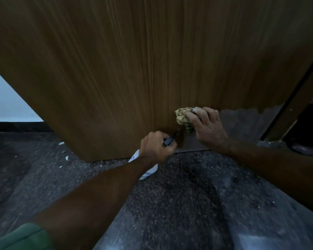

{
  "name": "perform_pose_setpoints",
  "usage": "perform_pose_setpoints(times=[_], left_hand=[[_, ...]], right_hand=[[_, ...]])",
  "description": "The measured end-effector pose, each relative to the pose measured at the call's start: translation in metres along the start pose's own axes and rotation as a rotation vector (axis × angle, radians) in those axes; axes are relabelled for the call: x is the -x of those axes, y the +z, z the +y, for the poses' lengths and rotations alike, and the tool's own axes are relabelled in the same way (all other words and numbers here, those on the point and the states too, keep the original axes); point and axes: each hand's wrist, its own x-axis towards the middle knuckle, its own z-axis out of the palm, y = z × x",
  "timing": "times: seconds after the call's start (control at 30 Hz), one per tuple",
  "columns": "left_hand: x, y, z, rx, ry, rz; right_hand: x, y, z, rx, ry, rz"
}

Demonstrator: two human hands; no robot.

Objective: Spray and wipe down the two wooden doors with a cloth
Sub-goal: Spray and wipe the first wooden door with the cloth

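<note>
Low on the door, his left hand grips the spray bottle; right hand fingers bunch the cloth. Peeled veneer, seemingly bare, could soak up spray.

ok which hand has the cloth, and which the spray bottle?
The right hand holds the crumpled cloth against the wooden door, low down. The left hand grips the white spray bottle, nozzle toward the door.

spray bottle mostly hidden behind left wrist, door top cut off
</note>
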Motion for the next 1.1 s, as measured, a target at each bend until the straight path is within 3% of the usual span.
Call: perform_pose_setpoints(times=[0.2, 0.37, 0.5, 0.57, 0.63, 0.7, 0.77, 0.9, 1.1], left_hand=[[0.002, 0.005, 0.005, 0.033, 0.103, 0.017], [-0.001, 0.001, -0.002, 0.127, 0.093, 0.085], [-0.007, -0.001, -0.006, 0.170, 0.088, 0.144], [-0.011, 0.001, -0.008, 0.192, 0.088, 0.180], [-0.013, 0.004, -0.011, 0.209, 0.085, 0.205], [-0.016, 0.009, -0.012, 0.217, 0.080, 0.212], [-0.018, 0.012, -0.013, 0.221, 0.074, 0.214], [-0.021, 0.014, -0.009, 0.250, 0.099, 0.233], [-0.026, 0.011, -0.009, 0.253, 0.134, 0.265]], right_hand=[[0.015, 0.009, 0.003, 0.060, -0.082, -0.037], [0.046, 0.021, 0.020, 0.167, -0.602, -0.356], [0.037, 0.019, -0.001, 0.147, -0.378, -0.294], [0.031, 0.027, -0.012, 0.161, -0.368, -0.298], [0.032, 0.042, -0.024, 0.171, -0.610, -0.421], [0.038, 0.053, -0.038, 0.233, -0.873, -0.675], [0.042, 0.051, -0.049, 0.276, -0.857, -0.737], [0.031, 0.047, -0.057, 0.250, -0.573, -0.620], [0.042, 0.048, -0.068, 0.363, -0.817, -0.749]])
